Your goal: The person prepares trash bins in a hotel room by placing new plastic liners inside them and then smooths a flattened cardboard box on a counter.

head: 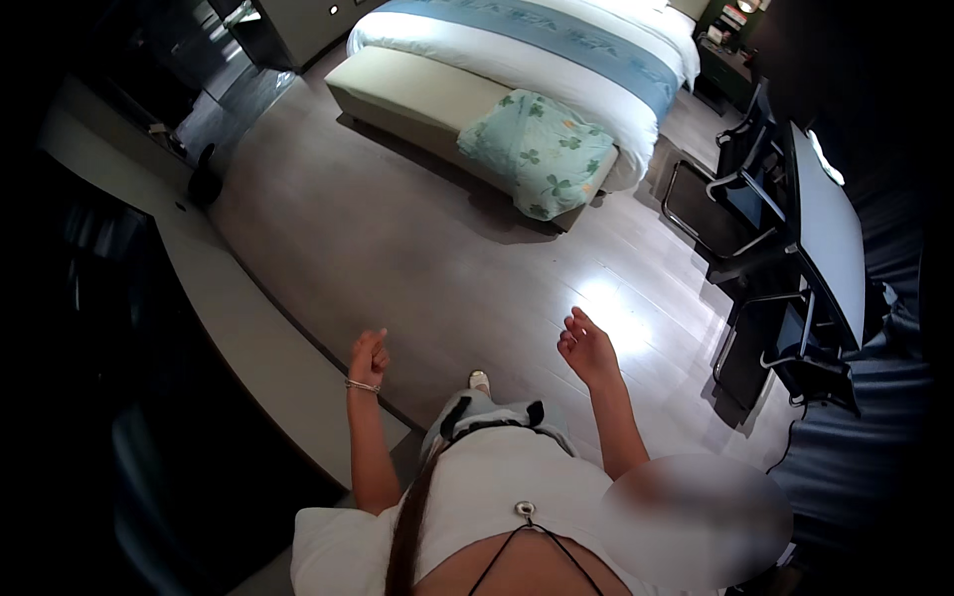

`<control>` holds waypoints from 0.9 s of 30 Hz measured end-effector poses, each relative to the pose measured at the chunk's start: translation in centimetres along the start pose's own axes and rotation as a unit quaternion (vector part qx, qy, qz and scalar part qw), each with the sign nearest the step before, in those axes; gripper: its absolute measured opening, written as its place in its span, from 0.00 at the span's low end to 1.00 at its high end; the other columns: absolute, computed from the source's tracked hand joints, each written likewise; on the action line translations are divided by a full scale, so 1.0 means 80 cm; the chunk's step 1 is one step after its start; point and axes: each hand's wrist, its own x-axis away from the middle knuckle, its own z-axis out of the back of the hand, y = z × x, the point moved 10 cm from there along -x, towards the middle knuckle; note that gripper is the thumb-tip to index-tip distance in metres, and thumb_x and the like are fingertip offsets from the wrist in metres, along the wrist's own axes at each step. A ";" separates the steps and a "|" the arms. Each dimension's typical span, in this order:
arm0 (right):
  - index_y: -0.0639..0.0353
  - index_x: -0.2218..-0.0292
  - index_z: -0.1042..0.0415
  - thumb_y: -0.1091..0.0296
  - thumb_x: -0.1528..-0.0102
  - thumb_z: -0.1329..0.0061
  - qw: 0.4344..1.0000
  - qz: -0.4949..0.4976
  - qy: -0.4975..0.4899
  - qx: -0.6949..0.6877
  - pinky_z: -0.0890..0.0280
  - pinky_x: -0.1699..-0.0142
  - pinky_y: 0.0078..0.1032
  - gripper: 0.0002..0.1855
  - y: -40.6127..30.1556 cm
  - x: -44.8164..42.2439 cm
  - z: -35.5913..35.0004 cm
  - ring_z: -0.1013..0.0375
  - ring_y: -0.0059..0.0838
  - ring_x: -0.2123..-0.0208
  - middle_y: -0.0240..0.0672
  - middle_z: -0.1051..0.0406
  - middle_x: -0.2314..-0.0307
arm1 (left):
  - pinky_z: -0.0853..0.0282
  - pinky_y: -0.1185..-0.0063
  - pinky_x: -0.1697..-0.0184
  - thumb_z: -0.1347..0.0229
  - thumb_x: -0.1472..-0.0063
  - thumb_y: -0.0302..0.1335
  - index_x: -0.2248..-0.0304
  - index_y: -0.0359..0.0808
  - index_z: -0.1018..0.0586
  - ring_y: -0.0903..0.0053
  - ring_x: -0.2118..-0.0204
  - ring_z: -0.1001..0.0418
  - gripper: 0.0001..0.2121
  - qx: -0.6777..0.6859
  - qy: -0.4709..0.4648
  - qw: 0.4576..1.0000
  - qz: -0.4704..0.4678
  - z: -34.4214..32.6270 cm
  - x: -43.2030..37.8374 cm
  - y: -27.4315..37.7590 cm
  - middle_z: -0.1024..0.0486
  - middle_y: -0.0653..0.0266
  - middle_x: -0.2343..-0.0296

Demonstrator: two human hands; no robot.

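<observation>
My left hand (369, 354) is raised over the wood-look floor (387, 246), with its fingers curled in and nothing visible in them. A thin bracelet (363, 385) circles that wrist. Out to the right, my right hand (587, 346) hangs in the air with loosely bent fingers, a little apart and empty. Neither hand touches anything. Ahead stands a pale upholstered bed bench (417, 86), and a green blanket with a clover print (548, 153) is draped over its right end.
Behind the bench is a bed (536, 30) with a blue runner. Metal-framed chairs (708, 205) flank a white-topped table (827, 231) on the right, near dark curtains (887, 417). Along the left runs a long low counter (223, 298) beside a dark screen. A dark bin-like object (204, 182) stands farther off.
</observation>
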 end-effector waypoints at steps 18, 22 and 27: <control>0.52 0.65 0.36 0.73 0.50 0.56 0.995 0.058 -0.022 -0.076 0.42 0.72 0.20 0.08 -0.173 -0.486 -0.290 0.39 0.22 0.79 0.27 0.36 0.78 | 0.60 0.84 0.87 0.46 0.44 0.26 0.84 0.46 0.48 0.89 0.90 0.57 0.21 0.054 -0.037 0.998 0.022 -0.170 -0.463 0.279 0.54 0.78 0.89; 0.51 0.65 0.36 0.71 0.50 0.55 0.999 -0.006 -0.043 -0.015 0.41 0.72 0.20 0.09 -0.155 -0.604 -0.481 0.40 0.22 0.79 0.27 0.36 0.78 | 0.59 0.85 0.87 0.47 0.43 0.27 0.83 0.44 0.47 0.89 0.89 0.56 0.20 0.064 0.000 0.994 -0.084 -0.173 -0.532 0.416 0.52 0.77 0.89; 0.52 0.65 0.37 0.72 0.49 0.56 0.979 -0.070 -0.167 0.096 0.40 0.71 0.19 0.08 -0.104 -0.714 -0.708 0.38 0.21 0.79 0.27 0.35 0.77 | 0.55 0.87 0.88 0.48 0.43 0.27 0.82 0.44 0.45 0.89 0.89 0.52 0.18 0.083 0.054 0.991 -0.093 -0.054 -0.629 0.507 0.49 0.76 0.88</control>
